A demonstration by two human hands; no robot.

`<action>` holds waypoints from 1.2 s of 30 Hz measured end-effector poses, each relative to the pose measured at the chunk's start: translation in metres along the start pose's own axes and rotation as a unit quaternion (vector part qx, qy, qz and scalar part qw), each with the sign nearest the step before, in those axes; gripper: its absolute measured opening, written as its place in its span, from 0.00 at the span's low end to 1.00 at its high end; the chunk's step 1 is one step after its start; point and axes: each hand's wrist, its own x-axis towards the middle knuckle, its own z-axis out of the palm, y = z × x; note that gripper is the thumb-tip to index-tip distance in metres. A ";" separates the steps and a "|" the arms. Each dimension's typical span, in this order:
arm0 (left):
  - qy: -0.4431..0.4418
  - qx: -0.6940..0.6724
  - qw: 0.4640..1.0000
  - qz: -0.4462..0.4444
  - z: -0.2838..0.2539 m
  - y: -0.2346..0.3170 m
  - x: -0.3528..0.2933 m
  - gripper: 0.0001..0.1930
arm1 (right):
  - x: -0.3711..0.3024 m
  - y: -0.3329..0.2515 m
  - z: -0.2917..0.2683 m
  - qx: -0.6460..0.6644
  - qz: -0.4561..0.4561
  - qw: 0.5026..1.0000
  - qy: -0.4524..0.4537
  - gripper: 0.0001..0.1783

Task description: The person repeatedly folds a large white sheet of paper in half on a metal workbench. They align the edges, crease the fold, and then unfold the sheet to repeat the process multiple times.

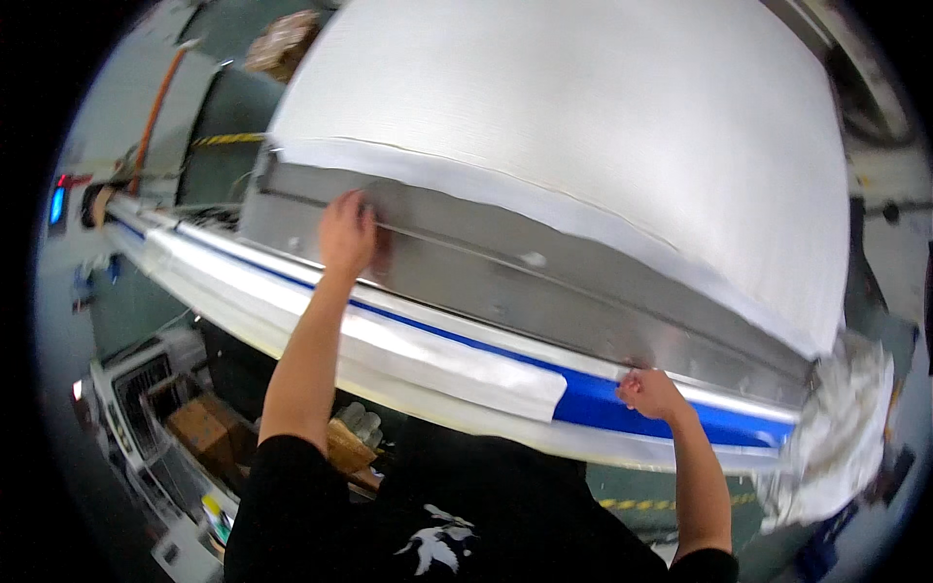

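A wide white sheet of material point(583, 107) covers the far part of the machine table, its loose near edge wavy. Between that edge and me runs a bare grey metal plate point(466, 262), with a long thin line across it. My left hand point(347, 233) is over the plate's left part, fingers pointing away from me and slightly bent; nothing shows in it. Lower right, my right hand point(649, 394) is closed, fingertips curled together at the blue strip point(607, 400) by the plate's near edge. Whatever those fingers hold is hidden. A white strip point(457, 364) overlies part of the blue one.
Crumpled white material point(841, 428) hangs at the table's right end. On the left are an orange pole point(157, 117) and a wrapped brown box point(282, 45). Lower left, a cardboard box point(209, 428) sits beside a grey-white machine point(141, 389).
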 end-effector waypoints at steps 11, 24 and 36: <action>0.072 -0.040 0.996 -0.027 0.007 -0.037 0.004 0.20 | 0.131 -0.313 -0.076 -0.112 -0.288 0.931 0.195 0.12; 0.043 -0.092 0.993 -0.050 0.007 -0.039 0.012 0.22 | 0.276 -0.546 -0.121 -0.058 -0.382 0.880 0.276 0.11; 0.034 -0.119 0.991 -0.054 0.005 -0.041 0.013 0.21 | 0.279 -0.545 -0.117 -0.029 -0.389 0.868 0.308 0.11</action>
